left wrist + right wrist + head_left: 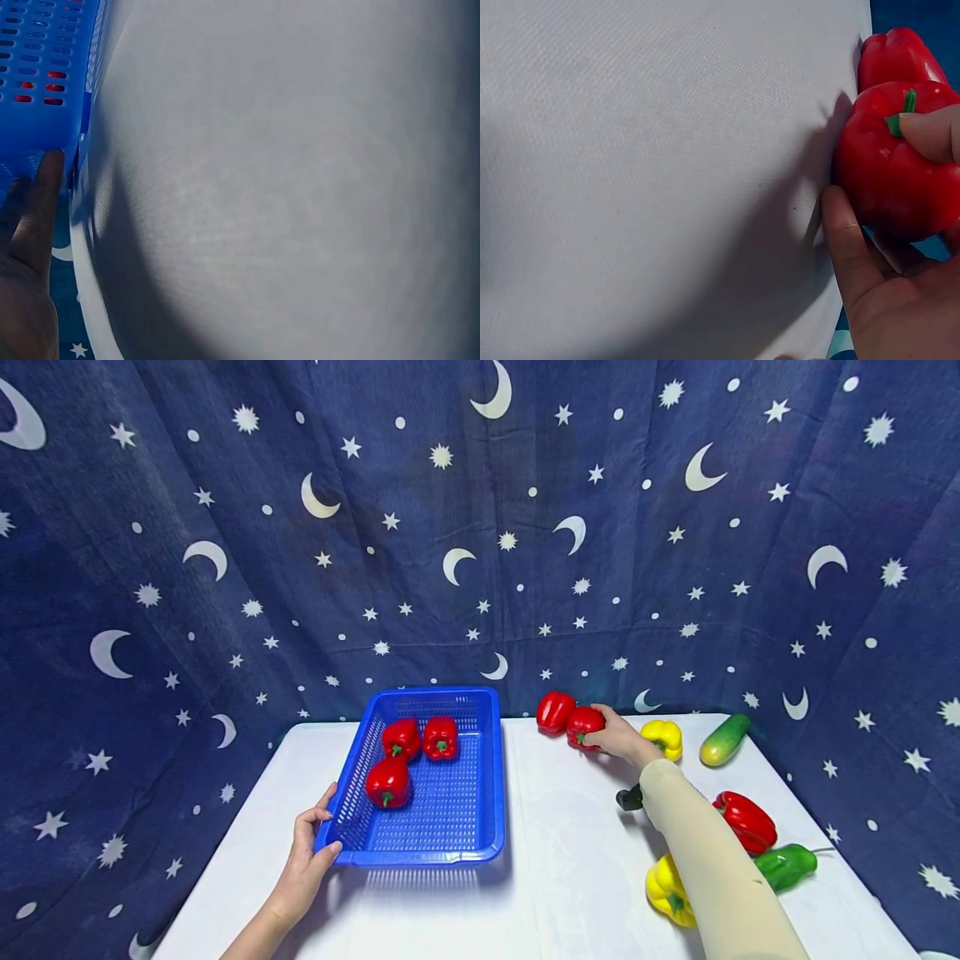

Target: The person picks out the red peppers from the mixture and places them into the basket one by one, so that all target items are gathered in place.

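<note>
On the left of the white table stands a blue plastic basket (442,818). In it lie a red bell pepper (387,781) and two others. My left hand (303,852) holds the basket's near left corner, thumb at the front rim and fingers along the side. At the table's back, my right hand (618,739) grips a red bell pepper (892,165), its thumb beside the green stem and its fingers around the far side. A second red bell pepper (555,713) sits just left of it, close or touching. Whether the gripped pepper is lifted, I cannot tell.
Right of my arm lie a yellow bell pepper (663,739), a green-yellow cucumber-like vegetable (724,741), a red bell pepper (746,821) and a green pepper (787,867). Another yellow pepper (667,893) is partly under my forearm. A dark curtain (480,527) encloses the table.
</note>
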